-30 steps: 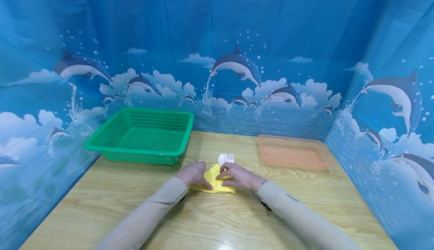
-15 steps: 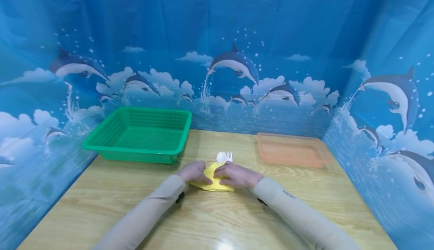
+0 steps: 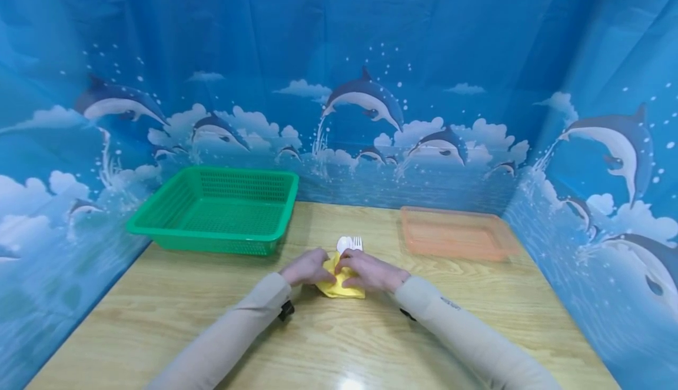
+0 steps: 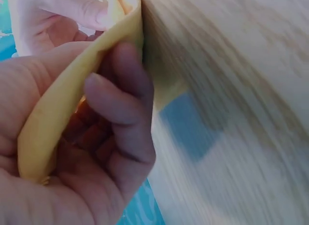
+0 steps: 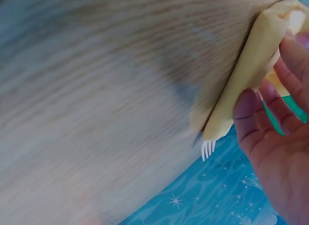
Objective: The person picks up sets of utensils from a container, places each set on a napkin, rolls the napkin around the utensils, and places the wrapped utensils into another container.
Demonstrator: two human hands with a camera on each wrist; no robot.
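A yellow napkin (image 3: 340, 284) lies on the wooden table (image 3: 328, 343), wrapped around a white plastic spoon (image 3: 344, 243) and fork (image 3: 357, 243) whose heads stick out at the far end. My left hand (image 3: 307, 267) grips the napkin's left edge (image 4: 63, 104), fingers curled under the fold. My right hand (image 3: 369, 272) holds the napkin's right side (image 5: 251, 70), fingers curled over it; the fork tines (image 5: 207, 148) show below the fold in the right wrist view.
A green mesh basket (image 3: 217, 210) stands at the back left of the table. An orange shallow tray (image 3: 455, 234) lies at the back right. Blue dolphin-print sheets wall in the table on three sides.
Both hands have drawn closer together and the napkin's left flap has been lifted and folded inward, making the bundle narrower.
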